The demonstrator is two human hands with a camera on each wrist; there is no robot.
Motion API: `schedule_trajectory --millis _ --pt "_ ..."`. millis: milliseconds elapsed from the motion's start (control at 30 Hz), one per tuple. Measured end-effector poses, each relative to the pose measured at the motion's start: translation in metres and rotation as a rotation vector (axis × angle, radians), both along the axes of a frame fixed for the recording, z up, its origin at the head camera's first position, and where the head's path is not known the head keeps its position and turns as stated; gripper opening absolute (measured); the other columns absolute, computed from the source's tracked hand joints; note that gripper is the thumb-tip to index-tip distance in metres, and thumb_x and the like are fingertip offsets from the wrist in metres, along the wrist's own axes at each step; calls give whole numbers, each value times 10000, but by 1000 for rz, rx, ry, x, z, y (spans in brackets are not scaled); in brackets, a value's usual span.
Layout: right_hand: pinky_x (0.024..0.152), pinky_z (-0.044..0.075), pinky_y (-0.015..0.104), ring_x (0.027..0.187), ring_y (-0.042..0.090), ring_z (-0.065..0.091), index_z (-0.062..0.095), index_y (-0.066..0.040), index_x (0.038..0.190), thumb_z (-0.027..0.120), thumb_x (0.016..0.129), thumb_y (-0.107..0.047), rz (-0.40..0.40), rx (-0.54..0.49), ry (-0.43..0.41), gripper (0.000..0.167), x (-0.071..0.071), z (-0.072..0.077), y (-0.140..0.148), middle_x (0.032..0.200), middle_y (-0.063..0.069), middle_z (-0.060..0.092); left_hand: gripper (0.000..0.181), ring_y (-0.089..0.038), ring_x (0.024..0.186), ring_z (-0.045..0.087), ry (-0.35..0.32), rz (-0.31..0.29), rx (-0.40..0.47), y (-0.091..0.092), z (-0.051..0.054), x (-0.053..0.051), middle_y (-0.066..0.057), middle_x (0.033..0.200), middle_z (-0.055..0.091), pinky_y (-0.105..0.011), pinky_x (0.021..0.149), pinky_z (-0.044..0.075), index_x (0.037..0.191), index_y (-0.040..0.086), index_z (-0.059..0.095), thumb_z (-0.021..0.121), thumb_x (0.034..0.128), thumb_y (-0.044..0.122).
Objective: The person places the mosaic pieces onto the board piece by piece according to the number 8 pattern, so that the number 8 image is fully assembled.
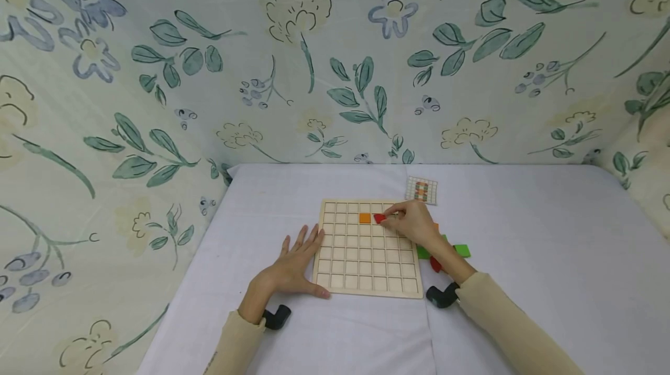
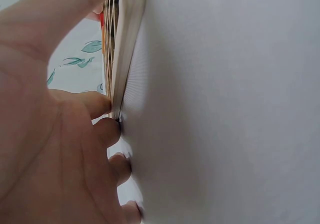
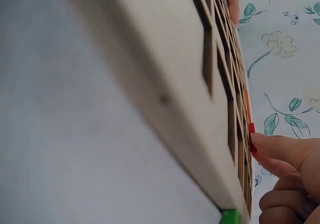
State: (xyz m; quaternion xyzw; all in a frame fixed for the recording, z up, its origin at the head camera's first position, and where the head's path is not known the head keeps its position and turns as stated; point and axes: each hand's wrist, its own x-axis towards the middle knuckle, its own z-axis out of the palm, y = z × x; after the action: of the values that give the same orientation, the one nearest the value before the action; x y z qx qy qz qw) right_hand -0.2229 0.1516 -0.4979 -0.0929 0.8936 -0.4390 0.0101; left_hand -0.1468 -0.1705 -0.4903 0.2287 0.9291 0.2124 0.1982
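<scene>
A wooden grid board [image 1: 345,270] lies flat on the white cloth. In its second row from the back sits an orange square tile [image 1: 364,218]. Just right of that tile, my right hand [image 1: 413,224] pinches a small red tile [image 1: 379,218] between thumb and fingertips at the board's surface. The right wrist view shows the red tile [image 3: 252,136] edge-on in that pinch. My left hand [image 1: 295,267] lies spread along the board's left edge, fingers straight and the thumb at the near left corner. In the left wrist view, fingertips [image 2: 107,131] touch the cloth beside the board's side.
Several loose tiles lie right of the board, partly under my right forearm: a green tile [image 1: 462,250] and a red tile [image 1: 435,264] among them. A small pattern card [image 1: 421,190] rests past the board's far right corner. Floral fabric [image 1: 335,72] hangs behind the table.
</scene>
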Motion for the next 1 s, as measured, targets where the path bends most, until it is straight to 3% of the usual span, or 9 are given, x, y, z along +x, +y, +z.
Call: schedule_trajectory --millis 800,1000 --pt "469 265 226 496 114 339 833 -72 922 866 848 -211 -66 -27 -28 161 2 1 -8 512 -34 457 1394 -362 1620 -137 -2 2 -1 1 2 0 -92 1757 -69 -689 1257 -90 1672 106 8 879 714 620" --pt "450 280 230 500 135 371 827 -89 991 841 875 -249 -81 -42 -95 198 7 10 8 561 -25 419 1391 -361 1620 -137 -2 3 2 1 3 0 -93 1757 -66 -691 1257 -88 1673 107 12 880 714 619"
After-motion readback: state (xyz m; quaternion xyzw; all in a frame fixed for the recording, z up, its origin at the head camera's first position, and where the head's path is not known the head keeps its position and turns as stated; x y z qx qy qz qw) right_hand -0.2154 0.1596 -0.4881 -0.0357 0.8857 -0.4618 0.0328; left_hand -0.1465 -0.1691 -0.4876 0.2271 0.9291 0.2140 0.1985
